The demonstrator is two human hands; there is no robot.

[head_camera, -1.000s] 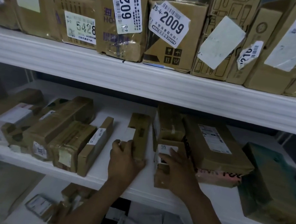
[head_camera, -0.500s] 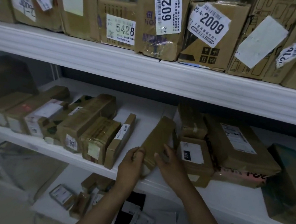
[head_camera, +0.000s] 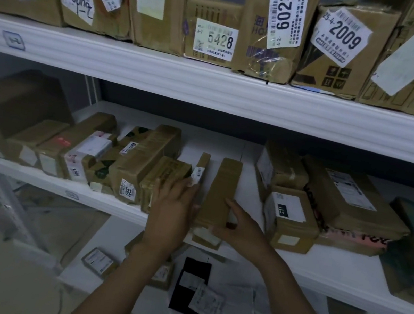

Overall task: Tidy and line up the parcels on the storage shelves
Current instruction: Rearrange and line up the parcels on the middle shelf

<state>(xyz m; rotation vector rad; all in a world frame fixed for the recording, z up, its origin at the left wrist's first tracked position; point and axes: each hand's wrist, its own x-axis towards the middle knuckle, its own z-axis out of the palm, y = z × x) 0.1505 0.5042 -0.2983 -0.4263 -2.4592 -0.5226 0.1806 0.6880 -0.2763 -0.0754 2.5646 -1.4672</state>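
While the long brown parcel (head_camera: 223, 186) is resting lengthways on the middle shelf (head_camera: 229, 146), its near end is sitting at the shelf's front lip. Bare white board is showing behind it and on its right, up to the box labelled 231 (head_camera: 289, 218). On its left a thin parcel (head_camera: 202, 168) is standing just beside it, ending a packed row of parcels (head_camera: 142, 165). The right hand (head_camera: 242, 229) is gripping the long parcel's near right edge, thumb along the side. The left hand (head_camera: 172, 205) is pressing flat, fingers straight, against its left side.
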